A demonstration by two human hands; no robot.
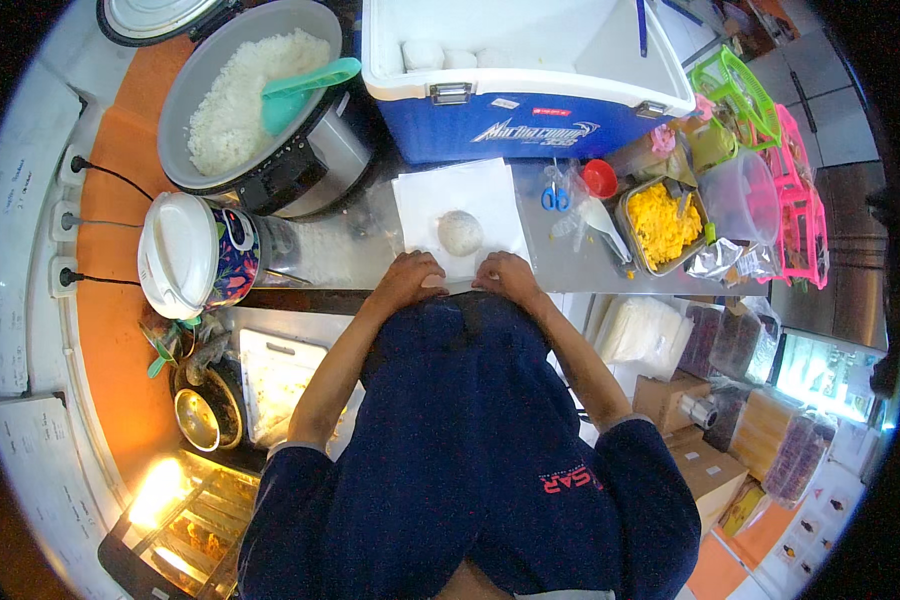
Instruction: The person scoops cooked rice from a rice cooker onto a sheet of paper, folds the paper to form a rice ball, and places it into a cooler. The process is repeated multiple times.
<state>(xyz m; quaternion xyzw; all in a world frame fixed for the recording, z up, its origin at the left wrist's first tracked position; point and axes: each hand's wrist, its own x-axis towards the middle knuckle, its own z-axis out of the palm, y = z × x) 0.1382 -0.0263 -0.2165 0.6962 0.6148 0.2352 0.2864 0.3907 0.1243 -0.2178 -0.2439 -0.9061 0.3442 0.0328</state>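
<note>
A stack of white paper sheets (450, 191) lies on the steel counter before me, with a round whitish mound (460, 232) on top, perhaps rice. At the near left corner of the paper, my left hand (412, 279) pinches its edge with bent fingers. My right hand (508, 276) grips the same near edge further right, thumb and fingers curled together. Between the two hands, the edge of the sheet is lifted or folded slightly. The mound touches neither hand.
Behind the paper stands a blue cooler box (510, 127) holding white bundles. To the left are a large rice cooker (172, 150) with a turquoise scoop (289, 105) and a smaller cooker (180, 255). Blue scissors (555, 199), a red cup (599, 178) and a container of yellow food (664, 225) sit right.
</note>
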